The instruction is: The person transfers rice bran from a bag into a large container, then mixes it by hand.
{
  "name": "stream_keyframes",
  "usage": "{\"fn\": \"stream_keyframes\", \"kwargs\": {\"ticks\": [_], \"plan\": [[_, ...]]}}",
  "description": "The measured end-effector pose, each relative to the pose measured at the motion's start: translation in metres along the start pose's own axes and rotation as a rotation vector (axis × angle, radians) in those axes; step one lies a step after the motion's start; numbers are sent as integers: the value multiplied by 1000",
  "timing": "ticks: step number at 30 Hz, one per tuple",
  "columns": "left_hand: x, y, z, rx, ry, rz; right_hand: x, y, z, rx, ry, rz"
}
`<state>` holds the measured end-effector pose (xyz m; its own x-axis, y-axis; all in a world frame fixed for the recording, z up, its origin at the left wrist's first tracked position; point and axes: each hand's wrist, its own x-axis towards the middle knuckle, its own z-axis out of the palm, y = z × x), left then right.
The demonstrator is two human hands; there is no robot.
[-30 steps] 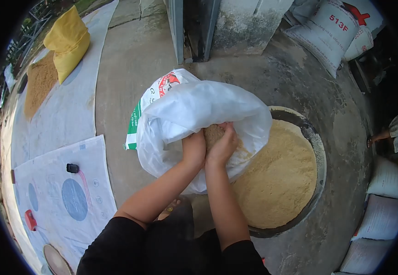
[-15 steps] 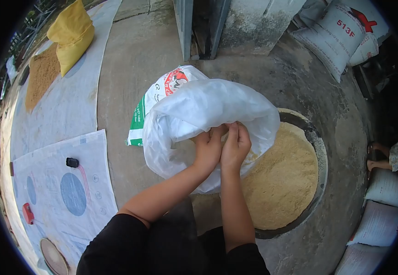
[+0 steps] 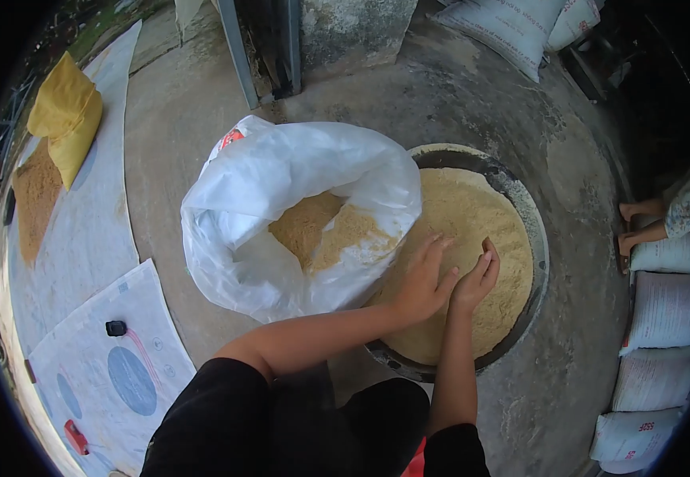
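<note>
Rough grey concrete floor (image 3: 202, 119) fills the scene, and a round, dark-rimmed basin (image 3: 539, 246) sits sunk in it, heaped almost to the brim with fine, pale tan meal (image 3: 472, 211), dry and crumbly with a lumpy top. Just left of it lies a white plastic sack (image 3: 281, 171), thin and crinkled, slumped on its side. Its long axis runs from upper left to lower right and its wide mouth gapes towards the basin, the lip lapping over the basin's near rim. More of the same meal (image 3: 321, 230) is piled inside. A red printed mark (image 3: 230, 139) shows at the sack's far end, too creased to read. The left hand (image 3: 423, 280) lies flat on the meal at the basin's near side, released, fingers spread. The right hand (image 3: 476, 277) is just beside it, edge-on and loosely cupped against the meal, gripping nothing. Stacked white sacks (image 3: 662, 374) at the right carry red lettering too small to make out. Another person's bare feet (image 3: 639, 222) rest near them. On the left, a yellow sack (image 3: 63, 119) lies by a spread of brown grain (image 3: 33, 195), and a printed sheet (image 3: 130, 378) with blue circles holds a small black object (image 3: 116, 327).
</note>
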<state>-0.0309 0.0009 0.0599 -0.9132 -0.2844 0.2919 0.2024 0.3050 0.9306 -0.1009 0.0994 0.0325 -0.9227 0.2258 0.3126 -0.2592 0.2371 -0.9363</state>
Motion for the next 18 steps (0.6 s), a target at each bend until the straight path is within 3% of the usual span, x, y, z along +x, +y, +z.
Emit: {"fn": "stream_keyframes", "kwargs": {"ticks": [3, 5, 8, 10, 15, 18], "plan": [[11, -30, 37, 133, -52, -92, 1, 39, -13, -154, -28, -71], [15, -52, 53, 404, -136, -158, -3, 62, -20, -274, -141, -5], [8, -84, 66, 452, -179, -273, -14, 80, -13, -309, -134, -83], [0, -91, 71, 471, -189, -241, -20, 79, -5, -249, -115, -9], [0, -110, 83, -20, 76, -229, -26, 63, 4, 106, 30, 361], [1, -103, 86, -176, 202, -343, -40, 70, 14, 206, 80, 424]]}}
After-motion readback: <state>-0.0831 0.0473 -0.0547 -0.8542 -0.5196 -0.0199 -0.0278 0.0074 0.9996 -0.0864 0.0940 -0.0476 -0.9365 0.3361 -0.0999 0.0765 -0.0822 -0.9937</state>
